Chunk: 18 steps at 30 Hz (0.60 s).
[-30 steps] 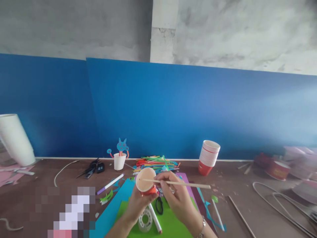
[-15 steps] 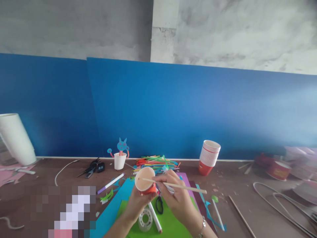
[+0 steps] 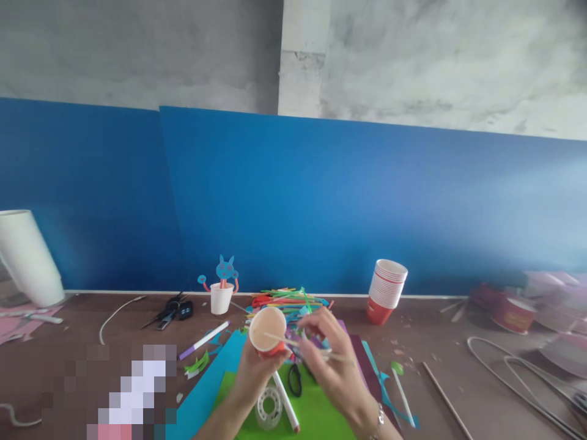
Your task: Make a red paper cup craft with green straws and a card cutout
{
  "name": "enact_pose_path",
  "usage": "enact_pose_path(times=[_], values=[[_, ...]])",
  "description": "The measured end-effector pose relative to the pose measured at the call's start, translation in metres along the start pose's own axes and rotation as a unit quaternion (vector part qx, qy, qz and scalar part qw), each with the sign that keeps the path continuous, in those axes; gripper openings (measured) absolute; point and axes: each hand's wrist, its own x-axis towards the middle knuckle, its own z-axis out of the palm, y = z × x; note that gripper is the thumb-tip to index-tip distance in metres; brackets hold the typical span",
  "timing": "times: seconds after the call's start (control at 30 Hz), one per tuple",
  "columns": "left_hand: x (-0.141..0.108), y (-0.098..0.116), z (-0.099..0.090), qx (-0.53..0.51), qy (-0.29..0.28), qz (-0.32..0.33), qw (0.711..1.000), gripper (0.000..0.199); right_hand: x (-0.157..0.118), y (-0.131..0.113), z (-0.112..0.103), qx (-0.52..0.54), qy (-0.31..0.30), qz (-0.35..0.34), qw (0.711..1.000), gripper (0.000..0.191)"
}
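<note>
My left hand [image 3: 251, 373] is wrapped round a red paper cup [image 3: 268, 331], whose open mouth tilts toward me. A thin wooden stick [image 3: 287, 340] points into the cup's mouth. Its other end lies by my right hand [image 3: 332, 360], which is partly blurred, with thumb and forefinger curved around the stick. Below the hands are a green sheet [image 3: 316, 409], a tape roll [image 3: 268, 407], a white marker [image 3: 285, 400] and the black handle of scissors [image 3: 295, 380].
Behind the hands lie colourful sticks [image 3: 284, 300]. A cup with a blue paper figure [image 3: 221, 297] stands back left, stacked cups [image 3: 387, 287] back right. A purple-white marker [image 3: 204, 340] is at left, a wooden rod [image 3: 444, 397] and cables [image 3: 518, 373] at right.
My right hand has shifted slightly and its fingers have loosened and spread around the stick. The stick's outer end has dropped and moved left. My left hand still holds the cup.
</note>
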Motion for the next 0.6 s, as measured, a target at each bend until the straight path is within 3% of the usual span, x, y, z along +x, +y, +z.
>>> enact_pose_path(times=[0.07, 0.13, 0.23, 0.37, 0.43, 0.53, 0.6], values=[[0.002, -0.001, -0.002, 0.026, 0.049, 0.005, 0.998, 0.053, -0.002, 0.004, -0.003, 0.029, 0.083, 0.025, 0.996, 0.028], [0.002, -0.001, -0.001, 0.032, 0.063, 0.006, 0.997, 0.052, -0.004, 0.011, -0.001, 0.040, 0.135, 0.043, 0.989, 0.041], [-0.003, -0.002, 0.005, 0.022, 0.036, 0.004, 0.999, 0.058, -0.008, 0.018, 0.012, -0.011, 0.099, 0.054, 0.994, 0.042], [-0.007, -0.003, 0.007, 0.024, -0.010, 0.025, 0.999, 0.062, -0.006, 0.017, 0.020, -0.050, 0.016, 0.050, 0.997, 0.027], [-0.005, -0.003, 0.003, 0.041, -0.045, 0.008, 0.998, 0.062, -0.001, 0.017, 0.013, -0.006, 0.025, 0.096, 0.995, 0.033], [-0.005, 0.004, -0.003, 0.083, -0.160, -0.032, 0.983, 0.073, 0.006, 0.026, -0.003, 0.063, 0.035, 0.204, 0.976, 0.049], [-0.016, 0.016, -0.001, 0.095, -0.247, -0.049, 0.963, 0.084, 0.005, 0.037, -0.005, 0.076, -0.032, 0.233, 0.969, 0.050]])
